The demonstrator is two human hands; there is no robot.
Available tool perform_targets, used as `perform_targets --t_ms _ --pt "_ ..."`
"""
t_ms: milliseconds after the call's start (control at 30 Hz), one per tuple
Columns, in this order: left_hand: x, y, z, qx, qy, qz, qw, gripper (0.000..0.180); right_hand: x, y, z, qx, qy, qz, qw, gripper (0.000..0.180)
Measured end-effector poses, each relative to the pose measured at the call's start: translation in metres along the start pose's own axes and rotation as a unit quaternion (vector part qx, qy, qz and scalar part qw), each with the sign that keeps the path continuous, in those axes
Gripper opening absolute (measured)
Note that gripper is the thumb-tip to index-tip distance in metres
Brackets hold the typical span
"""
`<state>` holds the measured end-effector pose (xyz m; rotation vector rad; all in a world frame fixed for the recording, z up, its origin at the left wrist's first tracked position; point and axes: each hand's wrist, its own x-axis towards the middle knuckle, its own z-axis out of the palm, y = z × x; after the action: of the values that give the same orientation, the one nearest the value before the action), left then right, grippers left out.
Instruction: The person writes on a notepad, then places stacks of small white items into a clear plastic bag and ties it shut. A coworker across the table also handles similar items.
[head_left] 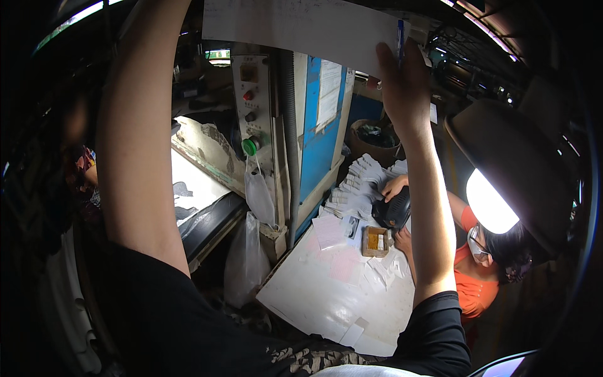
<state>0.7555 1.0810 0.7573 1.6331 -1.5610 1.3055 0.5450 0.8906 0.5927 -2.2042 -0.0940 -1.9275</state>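
Both my arms are raised. A wide white sheet (295, 31) with faint marks spans the top of the view, partly cut off by the upper edge. My right hand (407, 85) is closed at the sheet's right end, its thumb against the sheet. A blue pen (400, 41) stands upright between the thumb and fingers of that hand. My left forearm (141, 125) runs up past the top left edge, so the left hand is out of view.
A co-worker in orange (474, 286) handles a black object (392, 210) at the white table (314, 301). Stacked white pieces (358, 185) and a small box (375, 242) lie there. A control panel (251, 94) and a blue cabinet (318, 151) stand ahead; a lamp (490, 201) hangs right.
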Motion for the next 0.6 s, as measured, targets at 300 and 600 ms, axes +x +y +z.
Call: perform_targets --t_ms 300,600 --pt "0.002 0.009 0.000 -0.018 -0.042 -0.033 0.998 0.016 0.013 0.014 0.011 0.012 -0.006 -0.024 1.000 0.036" --pt "0.004 0.000 0.014 0.074 -0.003 0.063 0.995 0.014 0.005 -0.005 0.016 0.074 0.071 0.087 0.991 0.029"
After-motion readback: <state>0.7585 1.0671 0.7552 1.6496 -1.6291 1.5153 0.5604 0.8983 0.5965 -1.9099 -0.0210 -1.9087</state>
